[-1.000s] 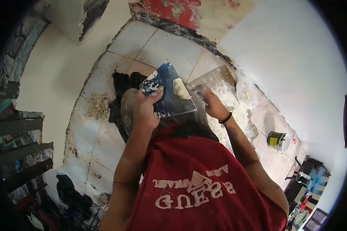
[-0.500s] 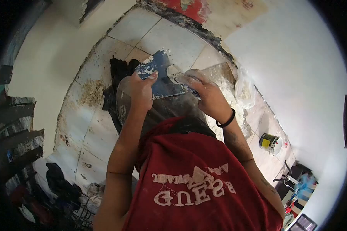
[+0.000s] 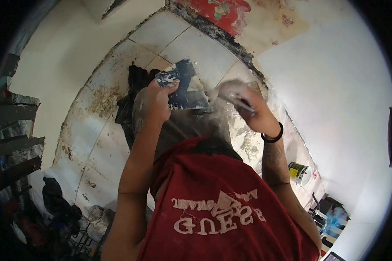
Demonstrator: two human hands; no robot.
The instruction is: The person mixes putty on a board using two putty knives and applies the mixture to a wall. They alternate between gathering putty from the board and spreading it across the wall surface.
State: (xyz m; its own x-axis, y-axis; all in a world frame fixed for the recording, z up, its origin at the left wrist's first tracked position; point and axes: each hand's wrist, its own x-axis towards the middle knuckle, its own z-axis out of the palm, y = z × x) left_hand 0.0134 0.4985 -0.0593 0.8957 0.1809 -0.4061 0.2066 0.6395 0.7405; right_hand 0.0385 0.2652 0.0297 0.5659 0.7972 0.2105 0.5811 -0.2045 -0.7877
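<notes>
My left hand (image 3: 152, 104) grips a dark blue plaster board (image 3: 185, 87) smeared with white filler, holding it tilted in front of me. My right hand (image 3: 250, 108) is closed on a putty knife (image 3: 233, 98) coated in white filler, just right of the board's edge and a little apart from it. Both hands hover over a tiled floor (image 3: 196, 48). My red shirt (image 3: 217, 204) fills the lower part of the view.
A pile of white filler powder (image 3: 248, 143) lies on the floor under my right arm. A paint can (image 3: 298, 172) stands at the right near a white wall (image 3: 335, 82). Dark cloth (image 3: 133, 100) lies left of the board. Clutter and dark steps sit at the left.
My right hand with the putty knife has pulled away from the board to the right. The lump of filler seen on the board a second ago is no longer visible there.
</notes>
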